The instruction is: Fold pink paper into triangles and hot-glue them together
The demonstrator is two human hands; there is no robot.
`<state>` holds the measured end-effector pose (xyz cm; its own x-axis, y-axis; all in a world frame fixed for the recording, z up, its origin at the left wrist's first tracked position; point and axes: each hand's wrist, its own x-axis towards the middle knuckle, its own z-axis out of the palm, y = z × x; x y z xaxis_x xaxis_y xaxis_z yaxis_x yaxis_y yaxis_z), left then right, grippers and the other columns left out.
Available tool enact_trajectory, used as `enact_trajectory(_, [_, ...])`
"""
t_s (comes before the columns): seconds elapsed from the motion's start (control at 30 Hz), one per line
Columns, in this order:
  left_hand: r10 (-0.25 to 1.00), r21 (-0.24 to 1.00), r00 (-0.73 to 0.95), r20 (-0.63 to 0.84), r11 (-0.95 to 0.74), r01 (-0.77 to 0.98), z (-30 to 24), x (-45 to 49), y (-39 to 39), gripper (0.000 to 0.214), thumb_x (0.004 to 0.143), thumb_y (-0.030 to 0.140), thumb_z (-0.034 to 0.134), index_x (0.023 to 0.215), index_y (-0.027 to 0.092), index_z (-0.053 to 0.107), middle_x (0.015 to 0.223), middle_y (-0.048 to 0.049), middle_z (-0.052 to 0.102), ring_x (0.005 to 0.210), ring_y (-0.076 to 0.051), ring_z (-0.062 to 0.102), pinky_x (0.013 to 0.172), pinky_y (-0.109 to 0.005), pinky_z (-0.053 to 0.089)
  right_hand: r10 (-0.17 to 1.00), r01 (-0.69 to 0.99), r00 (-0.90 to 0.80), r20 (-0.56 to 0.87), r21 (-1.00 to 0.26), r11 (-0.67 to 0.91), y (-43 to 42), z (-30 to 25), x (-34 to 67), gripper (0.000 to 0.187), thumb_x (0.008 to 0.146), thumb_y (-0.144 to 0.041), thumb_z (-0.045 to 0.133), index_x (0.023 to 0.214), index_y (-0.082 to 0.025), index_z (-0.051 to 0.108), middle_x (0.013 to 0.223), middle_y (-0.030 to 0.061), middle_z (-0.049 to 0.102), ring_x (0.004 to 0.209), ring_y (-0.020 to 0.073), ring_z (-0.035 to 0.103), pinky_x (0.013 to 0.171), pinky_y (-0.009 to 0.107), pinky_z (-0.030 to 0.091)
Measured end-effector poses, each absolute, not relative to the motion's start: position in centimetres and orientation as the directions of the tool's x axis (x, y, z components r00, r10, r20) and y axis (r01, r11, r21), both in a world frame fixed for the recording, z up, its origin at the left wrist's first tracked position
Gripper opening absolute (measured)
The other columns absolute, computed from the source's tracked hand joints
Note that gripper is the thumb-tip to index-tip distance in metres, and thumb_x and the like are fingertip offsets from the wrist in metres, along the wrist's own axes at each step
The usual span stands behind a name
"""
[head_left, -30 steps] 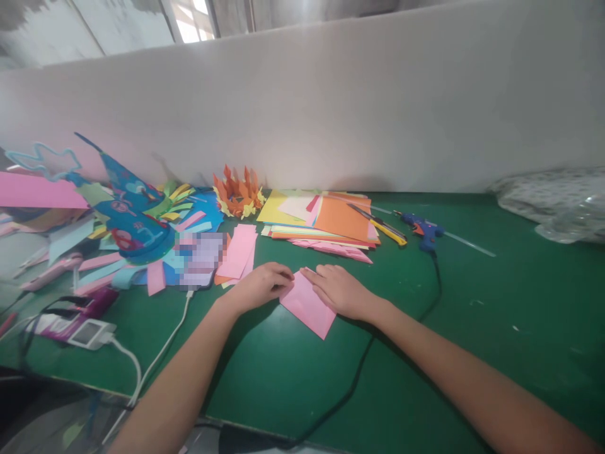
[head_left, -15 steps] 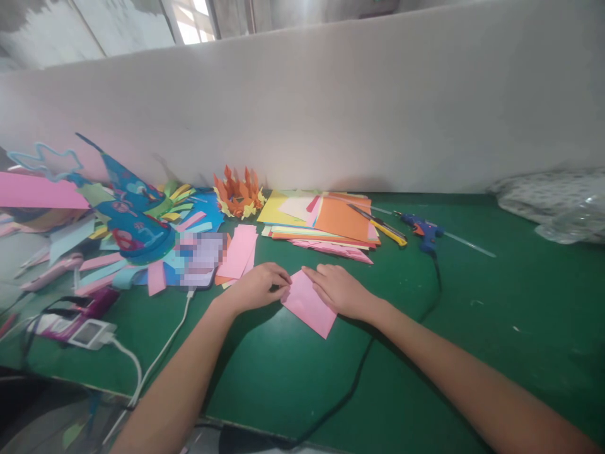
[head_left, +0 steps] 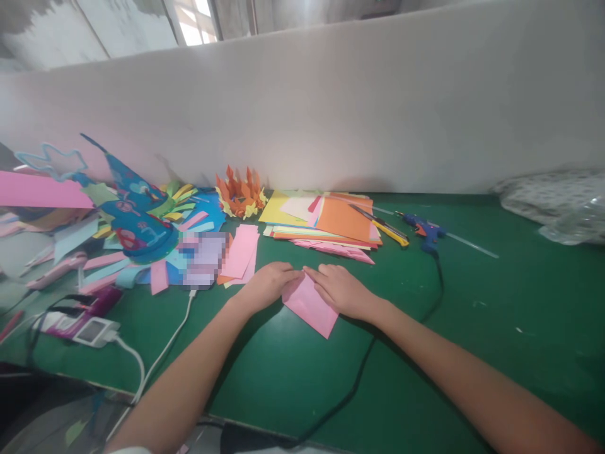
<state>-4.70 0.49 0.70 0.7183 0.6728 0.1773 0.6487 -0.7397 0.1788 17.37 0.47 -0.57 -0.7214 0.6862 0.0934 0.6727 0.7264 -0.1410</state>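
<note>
A sheet of pink paper point(head_left: 309, 308), folded into a small piece, lies on the green table in front of me. My left hand point(head_left: 271, 285) is closed at its upper left edge, fingertips pinching near the top corner. On the paper's upper right side rests my right hand point(head_left: 347, 291), its fingers bent and pressing the sheet, with the index fingertip at the same top corner. Both fingertips nearly meet there. The palms and part of the paper's upper edges are hidden beneath the hands.
Behind the hands sits a stack of coloured paper point(head_left: 347, 217), with a yellow utility knife point(head_left: 390, 232) and blue glue gun point(head_left: 428, 232) to its right. Leftward are pink strips point(head_left: 241, 252), a phone point(head_left: 205, 261), an orange paper crown point(head_left: 242, 194), blue party hats point(head_left: 142, 227) and a power strip point(head_left: 78, 328).
My left hand has slid slightly right and up along the paper's edge, bringing its fingertips to the top corner beside my right index finger. My right hand stays on the paper.
</note>
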Motion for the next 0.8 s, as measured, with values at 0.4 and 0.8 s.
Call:
enact_trajectory(0.4, [0.705, 0.194, 0.687, 0.179, -0.709, 0.678, 0.6, -3.6, 0.5, 0.024, 0.089, 0.01, 0.043, 0.105, 0.015, 0.06, 0.074, -0.0028, 0.054, 0.071, -0.015, 0.051, 0.069, -0.027, 0.042, 0.683, 0.673, -0.723, 0.103, -0.12, 0.73, 0.5, -0.8, 17.5, 0.043, 0.097, -0.026, 0.027, 0.134, -0.01, 0.042, 0.087, 0.0092, 0.054, 0.079, 0.0205, 0.048, 0.07, 0.033, 0.034])
enact_trajectory(0.8, [0.749, 0.219, 0.653, 0.111, -0.659, 0.72, 1.5, -5.8, 0.3, 0.02, 0.085, 0.019, 0.055, 0.071, 0.017, 0.07, 0.071, -0.002, 0.052, 0.063, -0.012, 0.051, 0.059, -0.024, 0.037, 0.683, 0.673, -0.726, 0.081, -0.122, 0.729, 0.4, -0.3, 17.4, 0.043, 0.096, -0.025, 0.03, 0.135, -0.009, 0.041, 0.09, 0.0107, 0.055, 0.081, 0.0214, 0.049, 0.072, 0.034, 0.035])
